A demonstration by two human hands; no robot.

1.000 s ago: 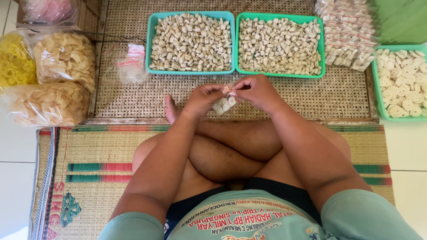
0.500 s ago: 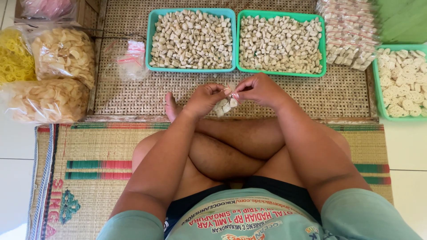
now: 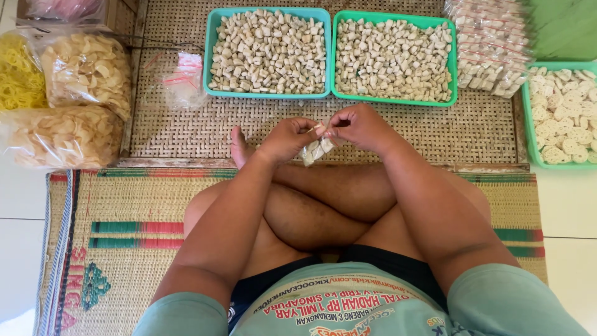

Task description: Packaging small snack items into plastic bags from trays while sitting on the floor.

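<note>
Little had moved since before: both hands stayed together above the crossed legs (image 3: 323, 208). Left hand (image 3: 287, 138) and right hand (image 3: 359, 126) pinched the top of a small clear bag (image 3: 314, 150) of pale pieces; fingers hid its opening. Beyond stood two green trays (image 3: 331, 56), with big cracker bags (image 3: 68, 134) far left.

A woven cane mat (image 3: 186, 134) lay on the far part of the white tile floor (image 3: 18, 205). On it sat two teal trays (image 3: 268, 53) side by side, full of small pale bits. To their left lay a loose little clear bag (image 3: 180, 78). At the far right sat a heap of packed small bags (image 3: 488, 43) and a green tray (image 3: 559, 112). Big bags of yellow chips (image 3: 62, 134) lay at the left. A striped straw mat (image 3: 124, 249) lay nearer, under the person.
</note>
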